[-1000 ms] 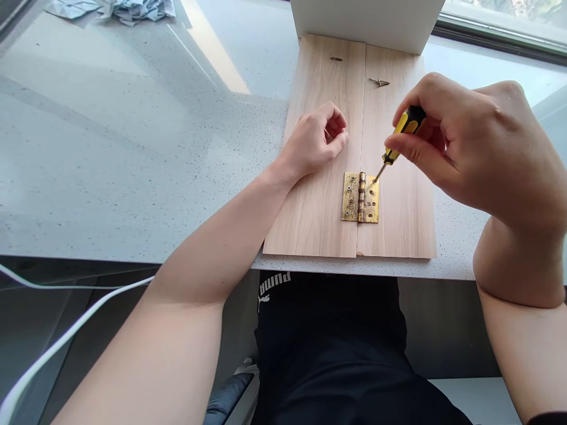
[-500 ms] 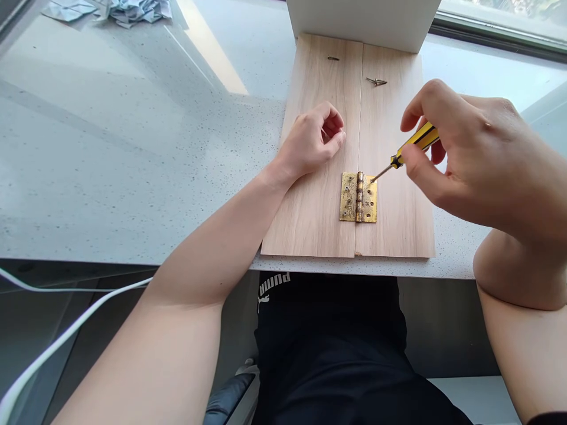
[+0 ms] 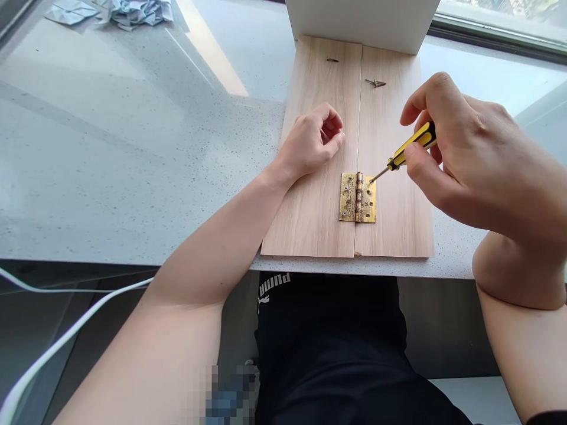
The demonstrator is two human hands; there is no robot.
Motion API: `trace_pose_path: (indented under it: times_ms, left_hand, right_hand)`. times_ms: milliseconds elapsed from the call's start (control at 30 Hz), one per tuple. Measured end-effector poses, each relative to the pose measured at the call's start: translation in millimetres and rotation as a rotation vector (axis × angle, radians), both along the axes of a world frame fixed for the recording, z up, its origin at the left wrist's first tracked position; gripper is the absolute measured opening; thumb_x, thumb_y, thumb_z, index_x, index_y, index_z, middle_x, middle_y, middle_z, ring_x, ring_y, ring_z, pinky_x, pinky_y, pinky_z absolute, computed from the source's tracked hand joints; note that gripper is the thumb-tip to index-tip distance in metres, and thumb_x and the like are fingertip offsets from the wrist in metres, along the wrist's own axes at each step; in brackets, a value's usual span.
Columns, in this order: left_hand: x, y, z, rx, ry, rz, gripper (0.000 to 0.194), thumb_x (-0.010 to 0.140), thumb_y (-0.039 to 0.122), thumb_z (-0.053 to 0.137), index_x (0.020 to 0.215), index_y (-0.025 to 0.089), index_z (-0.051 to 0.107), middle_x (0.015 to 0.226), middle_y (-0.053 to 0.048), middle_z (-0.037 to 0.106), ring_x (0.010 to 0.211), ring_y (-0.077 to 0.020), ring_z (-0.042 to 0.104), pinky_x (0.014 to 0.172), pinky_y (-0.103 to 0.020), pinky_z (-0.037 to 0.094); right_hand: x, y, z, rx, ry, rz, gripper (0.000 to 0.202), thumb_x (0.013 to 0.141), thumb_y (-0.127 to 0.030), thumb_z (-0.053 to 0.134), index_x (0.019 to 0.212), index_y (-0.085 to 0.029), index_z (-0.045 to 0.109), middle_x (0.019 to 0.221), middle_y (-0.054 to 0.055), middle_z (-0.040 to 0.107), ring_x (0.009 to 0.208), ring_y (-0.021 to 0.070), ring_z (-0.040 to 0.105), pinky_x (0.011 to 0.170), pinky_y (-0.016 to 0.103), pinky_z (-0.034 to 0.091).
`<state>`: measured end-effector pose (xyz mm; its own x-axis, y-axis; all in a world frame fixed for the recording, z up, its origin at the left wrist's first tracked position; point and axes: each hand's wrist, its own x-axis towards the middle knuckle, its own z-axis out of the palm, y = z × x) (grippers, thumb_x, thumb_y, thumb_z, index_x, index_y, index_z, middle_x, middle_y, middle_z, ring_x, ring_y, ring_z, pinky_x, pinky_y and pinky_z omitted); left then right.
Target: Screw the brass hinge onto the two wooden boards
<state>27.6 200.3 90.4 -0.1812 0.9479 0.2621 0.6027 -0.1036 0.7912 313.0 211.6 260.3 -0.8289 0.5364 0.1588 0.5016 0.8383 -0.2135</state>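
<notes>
A yellow-and-black screwdriver [image 3: 410, 149] is in my right hand [image 3: 478, 153], between thumb and fingers, slanting down to the left. Its tip meets the upper hole area of the right leaf of a worn brass hinge [image 3: 365, 206]. The hinge lies open across the seam of two light wooden boards, with screw heads showing in its left leaf. My left hand [image 3: 312, 139] rests on the left board [image 3: 310, 230], above the hinge, fingers loosely curled in and nothing seen in them. The right board [image 3: 398, 236] lies under the hinge's right leaf.
A few loose screws [image 3: 375, 83] lie on the right board, and a small metal piece [image 3: 332, 59] on the left one. A white box-like object [image 3: 358, 23] stands at the boards' far end. Crumpled packets [image 3: 137, 12] sit far left on the speckled countertop [image 3: 155, 147].
My right hand and the screwdriver handle have shifted very slightly, with the handle turned a little. The tip stays at the hinge's right leaf. My left hand has not visibly moved.
</notes>
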Motion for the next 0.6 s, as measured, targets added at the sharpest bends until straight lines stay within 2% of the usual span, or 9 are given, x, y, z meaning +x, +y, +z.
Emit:
trace_pose_path:
  times_ms: [67,167,267,367,433,500,600]
  left_hand:
    - [0,0,0.2,0.002,-0.003,-0.002,0.022,0.102,0.045,0.089,0.107,0.034,0.071,0.116,-0.009,0.089,0.12,-0.0383,0.086,0.103,-0.057,0.076]
    - [1,0,1.7,-0.006,-0.012,-0.001,0.02,0.102,0.04,0.089,0.105,0.033,0.07,0.116,-0.009,0.089,0.117,-0.0376,0.086,0.105,-0.058,0.076]
    - [2,0,2.7,-0.007,-0.015,-0.001,0.02,0.101,0.037,0.088,0.105,0.033,0.069,0.116,-0.009,0.089,0.115,-0.0372,0.086,0.106,-0.059,0.076]
    - [1,0,2.1,0.002,-0.006,-0.002,0.02,0.1,0.038,0.089,0.105,0.033,0.07,0.115,-0.008,0.089,0.114,-0.0369,0.085,0.105,-0.058,0.076]
    - [1,0,1.2,0.005,-0.003,0.003,0.021,0.099,0.04,0.089,0.105,0.034,0.07,0.114,-0.008,0.089,0.114,-0.037,0.085,0.104,-0.058,0.076]
    - [0,0,0.4,0.004,0.001,0.007,0.021,0.099,0.042,0.089,0.106,0.034,0.071,0.113,-0.007,0.089,0.115,-0.0371,0.085,0.104,-0.057,0.076]
    - [-1,0,-0.6,0.006,0.005,0.0,0.02,0.1,0.042,0.089,0.106,0.034,0.071,0.114,-0.008,0.089,0.116,-0.0373,0.085,0.103,-0.057,0.076]
  right_hand:
    - [2,2,1.0,-0.021,0.018,0.064,0.018,0.112,-0.029,0.045,0.127,-0.033,0.054,0.097,0.004,0.07,0.081,0.031,0.066,0.08,0.048,0.047]
    - [2,4,4.6,0.084,-0.047,-0.01,0.014,0.119,-0.04,0.049,0.118,-0.035,0.062,0.094,0.006,0.072,0.079,0.0339,0.067,0.077,0.05,0.047]
    - [0,4,7.9,0.188,-0.127,-0.141,0.028,0.12,-0.054,0.06,0.099,-0.036,0.064,0.076,0.006,0.06,0.067,0.0326,0.053,0.073,0.051,0.045]
    - [-2,3,6.9,0.212,-0.124,-0.23,0.052,0.117,-0.066,0.067,0.081,-0.033,0.047,0.065,0.002,0.042,0.061,0.0253,0.032,0.072,0.047,0.036]
    - [-4,3,3.4,0.198,-0.094,-0.282,0.061,0.115,-0.071,0.065,0.079,-0.032,0.035,0.063,0.001,0.034,0.062,0.0229,0.023,0.072,0.045,0.029]
    - [-6,4,-1.1,0.162,-0.045,-0.248,0.051,0.114,-0.066,0.061,0.087,-0.032,0.037,0.069,0.001,0.044,0.063,0.0237,0.029,0.072,0.045,0.028]
    - [-4,6,-6.0,0.035,0.012,-0.054,0.009,0.112,-0.042,0.051,0.113,-0.033,0.049,0.086,0.001,0.062,0.071,0.0276,0.055,0.075,0.046,0.039]
